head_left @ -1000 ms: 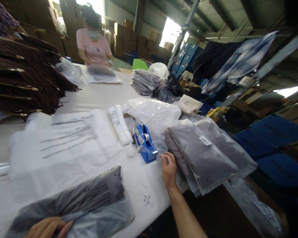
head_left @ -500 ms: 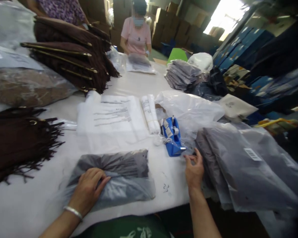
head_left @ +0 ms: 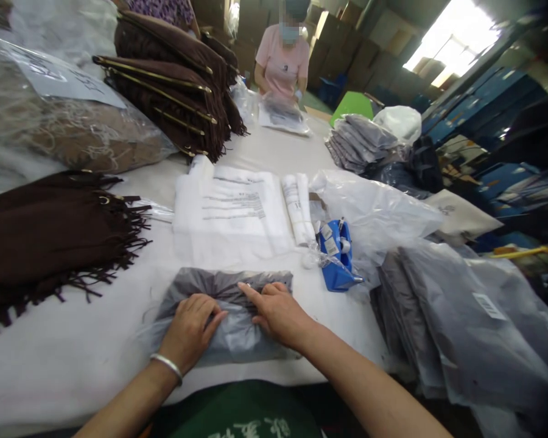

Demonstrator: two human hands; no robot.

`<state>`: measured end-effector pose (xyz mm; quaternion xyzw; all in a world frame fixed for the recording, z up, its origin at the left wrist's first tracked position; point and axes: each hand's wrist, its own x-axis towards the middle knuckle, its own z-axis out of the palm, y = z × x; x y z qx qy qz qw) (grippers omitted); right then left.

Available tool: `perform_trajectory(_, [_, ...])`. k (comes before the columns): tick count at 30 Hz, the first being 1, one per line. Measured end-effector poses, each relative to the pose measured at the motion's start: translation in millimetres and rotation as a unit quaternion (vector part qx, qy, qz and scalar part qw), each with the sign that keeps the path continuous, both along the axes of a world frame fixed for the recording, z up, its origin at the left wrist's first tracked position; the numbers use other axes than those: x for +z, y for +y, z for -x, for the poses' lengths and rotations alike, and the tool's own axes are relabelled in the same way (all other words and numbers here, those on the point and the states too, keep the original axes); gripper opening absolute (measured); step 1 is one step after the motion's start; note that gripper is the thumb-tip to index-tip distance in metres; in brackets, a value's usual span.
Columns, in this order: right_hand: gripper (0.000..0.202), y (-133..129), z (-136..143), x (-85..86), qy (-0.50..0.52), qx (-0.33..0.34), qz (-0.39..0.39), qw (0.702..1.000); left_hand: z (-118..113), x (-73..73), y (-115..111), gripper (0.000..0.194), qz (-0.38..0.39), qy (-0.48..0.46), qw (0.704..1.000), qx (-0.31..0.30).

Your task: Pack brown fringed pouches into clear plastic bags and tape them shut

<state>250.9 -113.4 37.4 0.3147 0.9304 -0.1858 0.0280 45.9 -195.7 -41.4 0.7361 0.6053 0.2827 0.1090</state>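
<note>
A clear plastic bag with a folded grey cloth (head_left: 210, 286) inside lies on the white table (head_left: 73, 359) right in front of me. My left hand (head_left: 192, 328), with a silver bangle on the wrist, presses flat on the bag's left part. My right hand (head_left: 276, 311) rests on its right part, forefinger stretched out along the cloth. Neither hand grips anything. A blue tape dispenser (head_left: 335, 258) stands just right of the bag.
A stack of flat printed plastic bags (head_left: 231, 213) and a rolled one (head_left: 298, 210) lie behind. Bagged grey cloths (head_left: 456, 322) pile up at the right. Brown fringed scarves (head_left: 50, 231) lie left, more stacked (head_left: 173, 85) behind. A person in pink (head_left: 283, 58) works at the far end.
My right hand has left the pile of bagged cloths at the right and come onto the grey bag. The view has swung left and down.
</note>
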Motion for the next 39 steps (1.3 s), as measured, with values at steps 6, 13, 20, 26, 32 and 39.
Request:
perform_trajectory(6, [0.089,21.8,-14.5,-12.3,-0.046,-0.124,-0.103,0.986,-4.6,-2.5,-1.4,0.021,-0.008,0.027,0.999,0.014])
perform_trajectory(13, [0.009,22.6,-27.8,6.0,0.198,-0.160,0.046,0.966,38.8,16.3,-21.4,0.022,0.008,0.033,0.999,0.007])
perform_trajectory(20, [0.030,17.9,76.6,7.9,0.074,0.103,0.190,0.974,74.0,20.5,-36.7,0.026,0.080,-0.032,0.993,0.075])
perform_trajectory(26, [0.039,13.2,155.2,-14.0,-0.181,0.128,0.069,0.973,62.3,3.8,-39.3,0.021,0.040,-0.031,0.991,0.124])
perform_trajectory(32, [0.043,38.8,152.5,-17.6,-0.215,0.047,0.039,0.975,56.1,0.8,-42.3,0.018,0.009,0.000,0.993,0.122])
perform_trajectory(39, [0.065,7.1,103.5,-14.0,-0.016,0.059,-0.033,0.998,63.0,-2.9,-50.2,0.020,-0.084,0.018,0.985,0.152])
